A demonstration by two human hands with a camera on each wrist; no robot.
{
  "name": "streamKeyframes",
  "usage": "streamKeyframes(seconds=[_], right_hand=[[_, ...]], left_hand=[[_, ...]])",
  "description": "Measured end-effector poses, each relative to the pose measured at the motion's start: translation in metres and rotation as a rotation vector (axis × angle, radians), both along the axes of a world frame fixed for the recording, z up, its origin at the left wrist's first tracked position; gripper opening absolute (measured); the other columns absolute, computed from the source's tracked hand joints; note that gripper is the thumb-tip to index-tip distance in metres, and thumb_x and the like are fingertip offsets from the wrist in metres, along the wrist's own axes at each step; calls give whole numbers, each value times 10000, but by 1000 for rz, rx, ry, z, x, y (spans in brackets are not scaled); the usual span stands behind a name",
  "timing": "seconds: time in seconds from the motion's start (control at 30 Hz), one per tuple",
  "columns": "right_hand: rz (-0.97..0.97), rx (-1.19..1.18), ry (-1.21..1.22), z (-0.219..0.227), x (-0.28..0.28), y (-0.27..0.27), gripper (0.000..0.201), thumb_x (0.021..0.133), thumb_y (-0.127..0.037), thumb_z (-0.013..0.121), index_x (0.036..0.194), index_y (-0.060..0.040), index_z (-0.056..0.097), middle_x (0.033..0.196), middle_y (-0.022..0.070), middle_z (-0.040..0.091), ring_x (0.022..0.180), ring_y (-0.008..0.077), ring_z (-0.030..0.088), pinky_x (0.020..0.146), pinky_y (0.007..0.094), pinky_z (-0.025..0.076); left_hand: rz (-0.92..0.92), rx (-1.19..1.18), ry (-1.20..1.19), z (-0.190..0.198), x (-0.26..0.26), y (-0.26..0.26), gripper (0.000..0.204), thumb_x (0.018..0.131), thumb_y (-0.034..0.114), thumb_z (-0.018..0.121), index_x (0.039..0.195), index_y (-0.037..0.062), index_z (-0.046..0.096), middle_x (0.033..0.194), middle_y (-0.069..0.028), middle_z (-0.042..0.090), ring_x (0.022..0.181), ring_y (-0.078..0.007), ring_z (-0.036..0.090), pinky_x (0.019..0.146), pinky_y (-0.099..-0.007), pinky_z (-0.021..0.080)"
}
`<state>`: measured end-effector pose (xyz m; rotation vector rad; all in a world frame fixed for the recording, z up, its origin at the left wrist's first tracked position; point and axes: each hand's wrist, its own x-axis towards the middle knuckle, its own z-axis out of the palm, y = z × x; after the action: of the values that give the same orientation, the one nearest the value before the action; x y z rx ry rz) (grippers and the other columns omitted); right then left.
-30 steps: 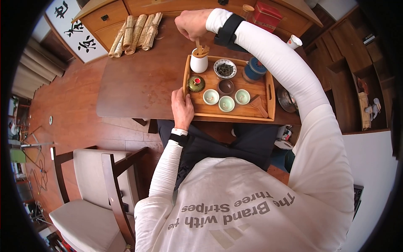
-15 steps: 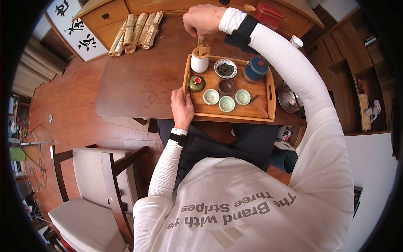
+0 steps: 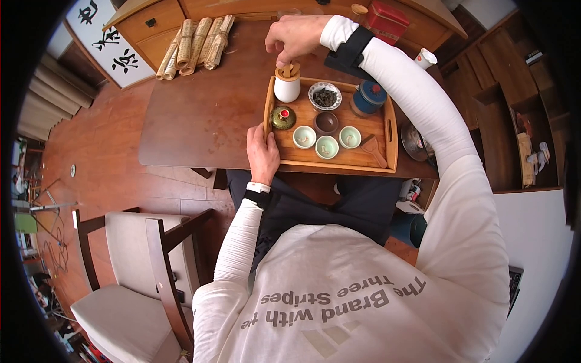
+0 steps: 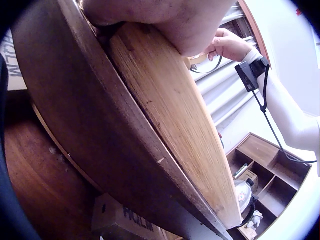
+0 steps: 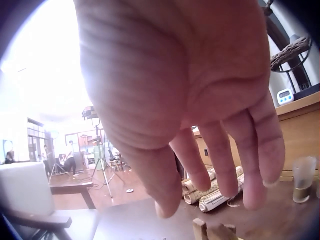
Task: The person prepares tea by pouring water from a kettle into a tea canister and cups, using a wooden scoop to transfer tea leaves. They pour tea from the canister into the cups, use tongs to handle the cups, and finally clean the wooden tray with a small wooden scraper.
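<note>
Above the white tool pot [image 3: 287, 91] hovers my right hand [image 3: 298, 36], its fingertips close over the tops of the wooden tea tools [image 3: 288, 71]. Seen from the right wrist, thumb and fingers are apart with nothing between them, and the tool tops [image 5: 214, 230] stand just below. My left hand [image 3: 262, 156] grips the left end of the wooden tray [image 3: 333, 166]. On that tray sit a dark green lidded pot [image 3: 282, 118] with a red knob, a bowl of dark tea leaves [image 3: 325, 97], a brown cup [image 3: 325, 123], three pale green cups [image 3: 327, 147] and a blue canister [image 3: 369, 100].
A brown wooden scoop-like piece [image 3: 375, 152] lies at the tray's right. Several tied bamboo scrolls [image 3: 196, 48] lie at the table's far left. A metal kettle [image 3: 415, 142] stands right of the tray, a red box [image 3: 387, 23] behind. One glass [image 5: 303, 182] stands near the drawers.
My right hand has lowered a wooden tool into the white pot and let go of it; the fingers have spread. The left hand has stayed at the tray's end.
</note>
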<state>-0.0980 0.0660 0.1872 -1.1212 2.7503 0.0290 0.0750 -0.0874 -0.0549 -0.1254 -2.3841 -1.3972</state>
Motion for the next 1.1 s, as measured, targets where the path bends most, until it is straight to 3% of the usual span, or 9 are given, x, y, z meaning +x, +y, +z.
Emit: streamKeyframes(seconds=[0.1, 0.23, 0.3, 0.37, 0.5, 0.57, 0.63, 0.87, 1.1], right_hand=[[-45, -109, 100, 3, 9, 14, 320, 840, -235, 788, 1057, -9, 726, 913, 114, 734, 867, 256, 707, 762, 384, 573], [-32, -198, 85, 13, 11, 41, 308, 832, -291, 787, 1004, -41, 740, 934, 147, 740, 896, 276, 719, 793, 410, 562], [43, -510, -1, 21, 27, 63, 159, 794, -155, 784, 819, -16, 710, 768, 159, 712, 746, 306, 714, 670, 403, 554], [-78, -529, 7, 23, 52, 82, 184, 812, -123, 816, 856, 16, 703, 776, 133, 700, 691, 218, 670, 651, 341, 526], [-195, -728, 66, -25, 112, 132, 270, 826, -244, 830, 851, -28, 671, 702, 86, 672, 631, 186, 638, 600, 328, 493], [-356, -795, 111, -60, 152, 152, 256, 869, -202, 822, 803, -31, 643, 622, -20, 523, 595, 51, 447, 538, 257, 372], [-647, -901, 82, -95, 193, 167, 305, 896, -230, 810, 764, -20, 633, 600, -19, 479, 589, 46, 407, 532, 250, 341], [-1090, -1110, 281, -195, 275, 190, 384, 966, -255, 736, 707, 16, 651, 550, 25, 520, 548, 62, 433, 516, 287, 365], [-1091, -1161, 493, -213, 276, 178, 335, 967, -185, 729, 720, 21, 635, 551, 55, 513, 531, 74, 441, 506, 290, 368]], left_hand=[[-6, 1, -2, -1, 0, 0, 268, 935, 13, 579, 1193, -48, 616, 1098, -226, 590, 1012, -426, 584, 895, -464, 484], [1, -8, -23, 2, 1, 0, 269, 940, 15, 582, 1200, -43, 617, 1105, -225, 594, 1021, -428, 593, 896, -467, 488], [-5, -13, -21, 2, 1, -1, 270, 942, 17, 582, 1202, -45, 617, 1110, -225, 596, 1025, -428, 595, 898, -466, 489], [-17, -16, -21, 1, 0, -1, 270, 944, 18, 583, 1204, -46, 616, 1116, -225, 598, 1028, -428, 598, 899, -465, 491], [-27, -25, -21, 3, 0, 0, 279, 947, 21, 583, 1216, -45, 614, 1129, -221, 602, 1028, -418, 606, 908, -460, 492], [-20, -46, -65, 5, 0, -1, 317, 941, 27, 595, 1253, -30, 608, 1158, -217, 596, 1072, -419, 586, 940, -463, 478], [1, -69, -8, 1, -2, 0, 346, 933, 36, 615, 1274, -17, 604, 1181, -215, 588, 1096, -413, 572, 957, -468, 467], [-92, -483, 168, 29, -28, 2, 417, 868, 126, 737, 1268, 51, 644, 1226, -175, 558, 1114, -361, 543, 954, -455, 449], [-139, -633, 170, 36, -48, 8, 317, 838, 188, 781, 1141, 115, 721, 1198, -134, 564, 1129, -331, 527, 942, -449, 433]])
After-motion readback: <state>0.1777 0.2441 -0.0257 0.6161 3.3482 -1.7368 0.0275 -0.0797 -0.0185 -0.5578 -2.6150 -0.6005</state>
